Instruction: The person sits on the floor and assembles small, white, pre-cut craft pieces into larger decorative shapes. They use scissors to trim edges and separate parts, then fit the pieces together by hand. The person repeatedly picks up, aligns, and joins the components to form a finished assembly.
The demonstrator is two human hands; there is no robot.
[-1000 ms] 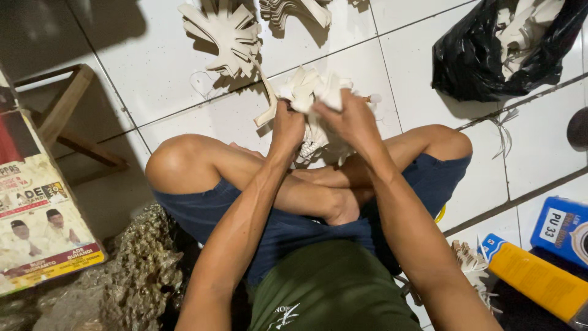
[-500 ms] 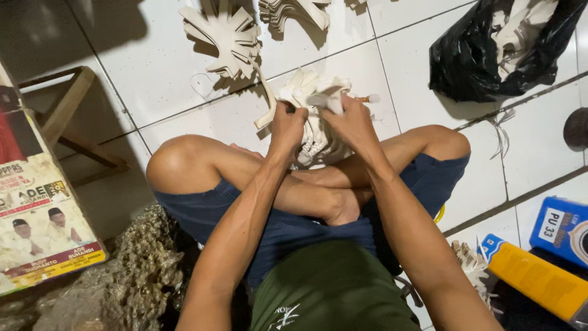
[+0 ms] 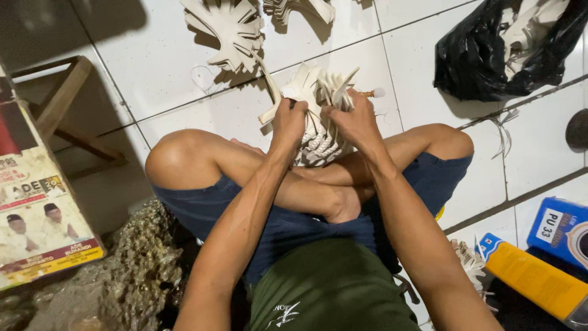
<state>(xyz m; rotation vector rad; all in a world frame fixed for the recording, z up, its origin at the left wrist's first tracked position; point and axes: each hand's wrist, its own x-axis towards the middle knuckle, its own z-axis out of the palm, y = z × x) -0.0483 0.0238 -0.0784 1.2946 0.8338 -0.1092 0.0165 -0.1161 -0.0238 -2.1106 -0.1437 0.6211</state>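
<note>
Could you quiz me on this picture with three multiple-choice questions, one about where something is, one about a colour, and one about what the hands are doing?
1. Where does the black plastic bag lie?
A. On the tiled floor, upper right
B. On the person's lap
C. On the wooden stool

2. What colour is the long tube at lower right?
A. Green
B. Yellow-orange
C. White

3. What are the left hand and right hand doing?
A. Resting flat on the knees
B. Both gripping the pale fan-shaped cutout bundle
C. One holds the bag, one hangs free

Answers: 1 A, the bag sits on the tiles, far from the legs. 2 B, its body is yellow-orange with a blue end. 3 B, both sets of fingers close on the bundle above the crossed legs.
</note>
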